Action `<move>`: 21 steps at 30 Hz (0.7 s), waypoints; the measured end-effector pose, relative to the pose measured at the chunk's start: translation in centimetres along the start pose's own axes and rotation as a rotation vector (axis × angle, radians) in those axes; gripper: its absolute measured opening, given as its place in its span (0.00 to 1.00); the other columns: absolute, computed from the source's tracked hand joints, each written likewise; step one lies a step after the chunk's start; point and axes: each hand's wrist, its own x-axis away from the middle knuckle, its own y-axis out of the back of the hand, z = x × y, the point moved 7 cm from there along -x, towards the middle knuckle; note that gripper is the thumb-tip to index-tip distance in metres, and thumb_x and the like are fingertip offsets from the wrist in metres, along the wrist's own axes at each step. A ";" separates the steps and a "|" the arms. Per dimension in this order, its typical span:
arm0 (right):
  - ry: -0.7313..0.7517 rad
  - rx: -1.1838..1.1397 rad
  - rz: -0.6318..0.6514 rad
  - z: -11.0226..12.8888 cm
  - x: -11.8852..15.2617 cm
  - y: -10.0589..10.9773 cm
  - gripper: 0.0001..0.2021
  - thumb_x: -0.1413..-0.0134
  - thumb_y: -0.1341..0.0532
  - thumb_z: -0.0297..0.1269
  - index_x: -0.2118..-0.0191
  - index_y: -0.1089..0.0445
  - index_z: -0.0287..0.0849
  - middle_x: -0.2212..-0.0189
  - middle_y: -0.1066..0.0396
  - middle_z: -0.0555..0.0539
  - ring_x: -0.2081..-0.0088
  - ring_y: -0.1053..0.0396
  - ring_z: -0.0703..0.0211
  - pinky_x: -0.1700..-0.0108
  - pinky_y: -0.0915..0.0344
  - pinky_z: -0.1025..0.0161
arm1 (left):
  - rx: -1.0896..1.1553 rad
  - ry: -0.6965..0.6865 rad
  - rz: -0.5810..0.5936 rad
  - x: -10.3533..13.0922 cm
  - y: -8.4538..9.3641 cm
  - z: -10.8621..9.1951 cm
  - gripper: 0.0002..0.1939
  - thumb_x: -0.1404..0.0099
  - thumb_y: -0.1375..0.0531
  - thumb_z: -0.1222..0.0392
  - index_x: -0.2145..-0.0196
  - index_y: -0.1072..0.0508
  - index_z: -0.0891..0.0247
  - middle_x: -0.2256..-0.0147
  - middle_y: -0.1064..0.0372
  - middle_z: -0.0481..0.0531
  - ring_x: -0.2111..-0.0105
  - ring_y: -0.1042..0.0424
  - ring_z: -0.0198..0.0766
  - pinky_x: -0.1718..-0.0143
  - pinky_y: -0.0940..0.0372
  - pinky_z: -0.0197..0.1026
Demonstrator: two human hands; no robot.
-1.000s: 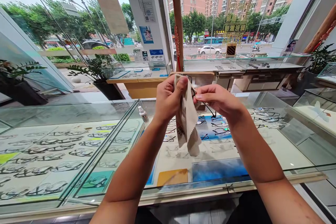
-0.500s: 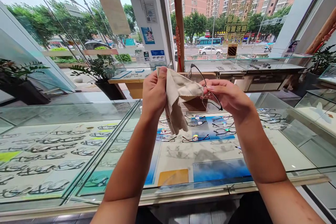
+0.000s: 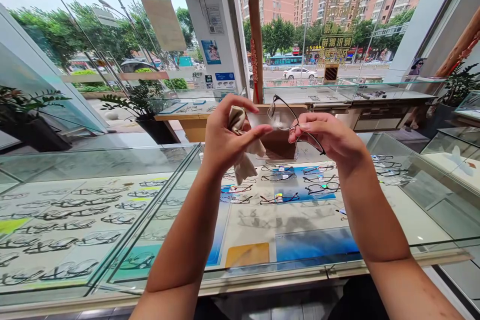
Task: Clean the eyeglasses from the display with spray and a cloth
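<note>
A pair of thin dark-framed eyeglasses (image 3: 285, 116) is pinched in my right hand (image 3: 325, 134), held up above the glass counter. One lens faces left and one temple slants down below my fingers. To the left, my left hand (image 3: 228, 135) keeps a crumpled beige cleaning cloth (image 3: 244, 167) against its palm with the curled fingers. My left thumb and index finger are spread apart, pointing at the eyeglasses without touching them. Part of the cloth is hidden behind the left hand and hangs below it.
Under my hands stands a glass display case (image 3: 300, 255) with several eyeglass frames (image 3: 279, 199) inside. Another case (image 3: 56, 180) full of frames adjoins it on the left. Farther off are a wooden post (image 3: 254, 45), potted plants (image 3: 150, 105) and more counters along the window.
My left hand has drawn the cloth off the eyeglasses and bunched it into the palm, its thumb and index finger now spread. The eyeglasses, still in my right hand, have shifted slightly right.
</note>
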 end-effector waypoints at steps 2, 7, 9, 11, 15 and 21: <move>-0.017 0.006 0.019 0.0 0.0 -0.2 0.08 0.45 0.27 0.42 0.71 0.21 0.45 0.70 0.20 0.48 0.62 0.23 0.57 0.52 0.27 0.59 | -0.072 -0.039 0.055 0.1 -0.5 -0.9 0.32 0.52 0.17 0.46 0.52 0.20 0.54 0.51 0.21 0.56 0.59 0.25 0.42 0.67 0.33 0.41; -0.035 0.039 0.024 0.2 0.2 -0.7 0.10 0.46 0.28 0.42 0.74 0.22 0.45 0.72 0.21 0.47 0.65 0.24 0.56 0.53 0.28 0.58 | -0.169 -0.131 0.140 0.3 -1.5 -1.7 0.36 0.52 0.17 0.48 0.46 0.19 0.52 0.46 0.21 0.59 0.45 0.25 0.52 0.55 0.27 0.46; -0.034 0.054 0.023 0.3 0.2 -0.8 0.10 0.45 0.28 0.42 0.73 0.22 0.45 0.71 0.21 0.47 0.64 0.24 0.56 0.54 0.28 0.58 | -0.166 -0.122 0.134 0.2 -1.5 -1.6 0.35 0.53 0.16 0.50 0.48 0.18 0.52 0.47 0.21 0.58 0.46 0.24 0.52 0.52 0.27 0.48; -0.024 0.064 0.019 0.3 0.3 -0.7 0.09 0.44 0.28 0.42 0.72 0.22 0.45 0.70 0.20 0.47 0.64 0.24 0.56 0.55 0.29 0.58 | -0.145 -0.099 0.120 0.2 -1.4 -1.4 0.34 0.54 0.16 0.53 0.49 0.17 0.51 0.48 0.21 0.58 0.47 0.24 0.51 0.52 0.27 0.48; -0.009 0.107 0.001 0.5 0.5 -0.5 0.09 0.43 0.29 0.41 0.71 0.22 0.46 0.70 0.20 0.47 0.65 0.25 0.56 0.56 0.29 0.57 | -0.120 -0.076 0.114 0.3 -1.2 -1.5 0.33 0.54 0.16 0.54 0.50 0.17 0.52 0.49 0.21 0.58 0.48 0.24 0.51 0.54 0.27 0.47; 0.039 0.186 -0.030 1.3 0.9 -0.6 0.08 0.42 0.29 0.41 0.71 0.21 0.46 0.71 0.20 0.48 0.66 0.25 0.56 0.58 0.30 0.57 | -0.156 -0.123 0.115 0.6 -1.4 -2.2 0.33 0.52 0.17 0.46 0.50 0.18 0.54 0.49 0.21 0.58 0.48 0.24 0.52 0.52 0.27 0.47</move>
